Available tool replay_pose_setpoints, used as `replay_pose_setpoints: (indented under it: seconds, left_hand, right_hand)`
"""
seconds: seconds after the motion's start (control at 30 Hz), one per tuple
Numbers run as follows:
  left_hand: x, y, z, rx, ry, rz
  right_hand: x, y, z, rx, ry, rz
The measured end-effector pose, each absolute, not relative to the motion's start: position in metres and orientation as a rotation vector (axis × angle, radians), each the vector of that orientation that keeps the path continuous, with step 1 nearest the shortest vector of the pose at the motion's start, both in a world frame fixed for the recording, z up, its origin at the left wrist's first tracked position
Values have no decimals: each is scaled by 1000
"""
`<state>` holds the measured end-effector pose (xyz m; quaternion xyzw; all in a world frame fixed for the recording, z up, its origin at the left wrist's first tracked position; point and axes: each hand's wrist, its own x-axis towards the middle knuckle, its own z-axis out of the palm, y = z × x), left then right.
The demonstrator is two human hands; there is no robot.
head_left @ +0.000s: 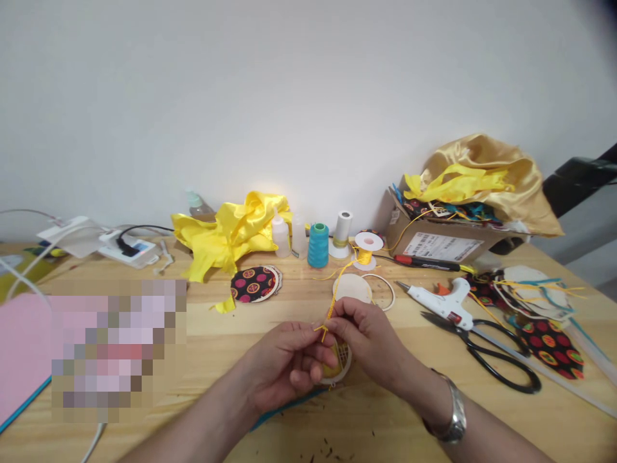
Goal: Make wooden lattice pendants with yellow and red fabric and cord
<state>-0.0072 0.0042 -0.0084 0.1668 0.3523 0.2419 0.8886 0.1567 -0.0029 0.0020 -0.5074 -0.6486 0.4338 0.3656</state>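
Note:
Both hands meet over the middle of the table, pinching a yellow cord [332,297]. My left hand [286,363] holds the cord's short loose ends between thumb and forefinger. Right beside it, my right hand [369,337] grips the cord with its fingertips; a silver bracelet is on that wrist. The cord runs up from the fingers toward a spool of yellow cord [365,256]. Partly hidden below the hands is a round white-rimmed piece [348,368] with yellow fabric and a lattice. A blue strip [289,409] lies under my left hand.
A white glue gun [450,302] and black scissors [501,361] lie at the right, before a cardboard box [409,239] of fabric. Behind the hands stand a teal thread cone [318,246] and bottles. Yellow cloth [226,235] and a patterned disc [253,284] are left of centre.

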Motion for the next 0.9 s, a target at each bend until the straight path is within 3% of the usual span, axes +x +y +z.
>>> replay_pose_setpoints:
  seconds: [0.9]
  left_hand:
    - [-4,5,-8,700,868,707]
  right_hand:
    - [161,-2,8,-1301,-1701,1137]
